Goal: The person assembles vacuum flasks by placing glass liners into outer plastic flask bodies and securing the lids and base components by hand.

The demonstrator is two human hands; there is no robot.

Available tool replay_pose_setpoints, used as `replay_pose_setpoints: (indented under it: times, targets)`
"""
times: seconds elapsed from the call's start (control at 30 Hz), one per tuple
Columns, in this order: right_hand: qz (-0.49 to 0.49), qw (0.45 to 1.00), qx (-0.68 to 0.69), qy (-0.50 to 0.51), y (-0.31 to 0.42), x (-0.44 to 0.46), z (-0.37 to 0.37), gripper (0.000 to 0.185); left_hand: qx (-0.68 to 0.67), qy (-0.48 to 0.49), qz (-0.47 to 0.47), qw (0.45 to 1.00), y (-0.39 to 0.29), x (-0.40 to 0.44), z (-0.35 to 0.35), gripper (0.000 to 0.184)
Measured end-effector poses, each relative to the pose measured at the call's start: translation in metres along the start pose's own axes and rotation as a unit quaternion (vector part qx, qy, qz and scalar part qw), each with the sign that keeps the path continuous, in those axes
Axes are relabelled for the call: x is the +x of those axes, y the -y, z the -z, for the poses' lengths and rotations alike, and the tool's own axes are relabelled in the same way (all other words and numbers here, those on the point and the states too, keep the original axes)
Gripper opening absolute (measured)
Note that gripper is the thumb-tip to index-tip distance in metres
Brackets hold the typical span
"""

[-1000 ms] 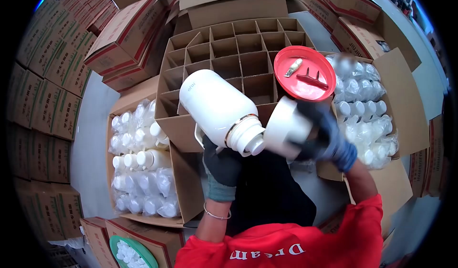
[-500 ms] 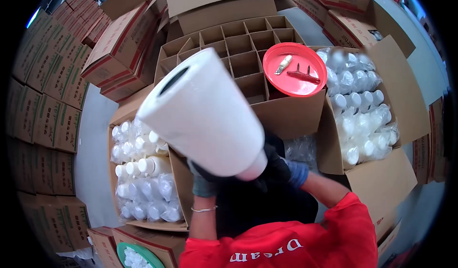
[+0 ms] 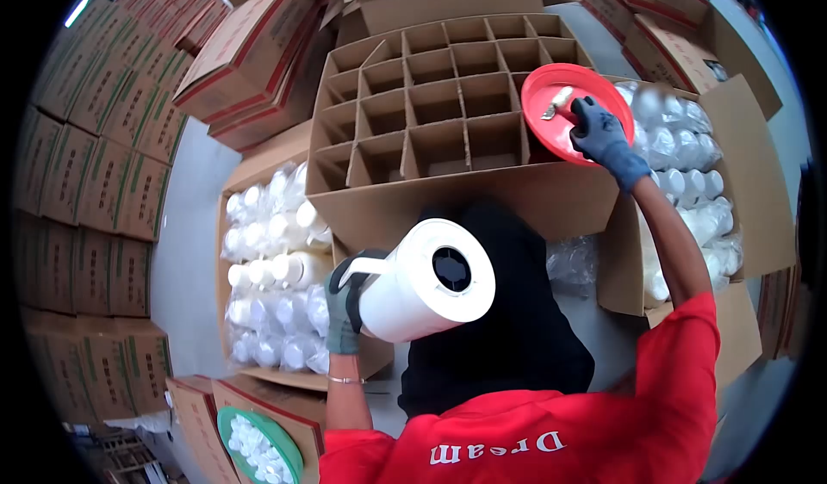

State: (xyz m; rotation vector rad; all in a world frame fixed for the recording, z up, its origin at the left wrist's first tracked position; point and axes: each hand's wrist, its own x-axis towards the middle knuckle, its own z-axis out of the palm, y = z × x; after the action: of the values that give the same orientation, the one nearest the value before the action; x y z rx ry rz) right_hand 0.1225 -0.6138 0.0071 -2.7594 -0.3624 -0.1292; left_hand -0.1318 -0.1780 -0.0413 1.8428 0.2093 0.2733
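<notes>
My left hand [image 3: 346, 305], in a grey glove, is closed on the handle side of a white jug [image 3: 401, 290]. The jug lies tilted over my lap, and its round base with a dark central opening faces up toward me. Over at the red tray [image 3: 536, 96], my gloved right hand [image 3: 606, 135] reaches in with curled fingers. It covers the spot of the red two-pronged tool, so what its fingers grip is hidden. A small pale-handled knife [image 3: 560, 101] lies on the tray just left of the fingers.
The tray rests on a divided carton [image 3: 457, 200] with cardboard compartments. Open cartons of bagged white bottles [image 3: 280, 303] stand left and right [image 3: 693, 183]. A green basin [image 3: 289, 449] of small white pieces sits lower left. Stacked boxes [image 3: 95, 191] line the left.
My right hand has left the jug and moved to the red tray. The jug has come down and turned, bringing its handle and base into view, held by my left hand alone.
</notes>
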Motion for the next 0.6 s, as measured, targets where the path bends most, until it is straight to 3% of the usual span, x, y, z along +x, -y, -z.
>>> replay_pose_setpoints:
  times: [0.03,0.07,0.1,0.13,0.17,0.2,0.23,0.27,0.3,0.37,0.4,0.47,0.53,0.57,0.6]
  targets:
    - [-0.014,0.974,0.225,0.012,0.015,-0.012,-0.004,0.032,0.017,0.053,-0.015,0.998,-0.003,0.003,0.002,0.04]
    - [-0.031,0.898,0.438,0.023,0.028,-0.026,-0.006,0.034,0.102,0.054,-0.05,0.992,0.005,0.005,0.005,0.039]
    - [-0.019,0.771,0.617,0.159,0.047,-0.039,0.003,0.038,0.187,0.059,-0.086,0.977,0.019,0.01,0.008,0.038]
    - [-0.02,0.739,0.643,0.202,0.054,-0.055,-0.007,0.055,0.093,0.036,-0.009,0.995,0.029,0.016,0.007,0.034]
    - [0.02,0.817,0.546,0.184,0.085,-0.075,0.006,0.052,0.089,0.06,-0.014,0.994,0.021,0.021,0.003,0.036]
    - [0.302,0.894,0.321,0.076,0.088,-0.078,-0.003,0.052,0.082,0.085,-0.022,0.993,0.007,0.028,-0.003,0.038]
    - [0.374,0.86,0.299,0.174,0.122,-0.08,0.031,0.061,0.074,0.109,-0.027,0.991,-0.001,0.033,-0.007,0.04]
    - [0.469,0.854,0.19,0.124,0.133,-0.082,0.025,0.059,0.134,0.127,-0.087,0.979,0.004,0.038,-0.008,0.035]
    - [0.542,0.835,0.073,0.059,0.138,-0.085,0.02,0.054,0.077,0.136,-0.033,0.987,0.003,0.039,-0.01,0.033]
    - [0.635,0.772,0.017,0.024,0.147,-0.083,0.012,0.049,-0.04,0.149,0.075,0.985,0.001,0.04,-0.014,0.028]
    - [0.65,0.76,0.014,0.019,0.149,-0.083,0.013,0.048,-0.096,0.163,0.125,0.974,0.003,0.042,-0.014,0.022]
    - [0.68,0.733,0.008,0.009,0.153,-0.083,0.015,0.044,-0.103,0.166,0.123,0.973,0.009,0.043,-0.016,0.021]
    - [0.637,0.763,0.055,0.099,0.156,-0.086,0.017,0.044,-0.11,0.167,0.143,0.969,0.006,0.042,-0.016,0.02]
    - [0.611,0.775,0.078,0.143,0.158,-0.089,0.017,0.044,-0.067,0.162,0.105,0.979,0.003,0.039,-0.015,0.021]
    - [0.515,0.825,0.1,0.212,0.159,-0.092,0.017,0.038,-0.025,0.157,0.066,0.985,-0.009,0.036,-0.016,0.021]
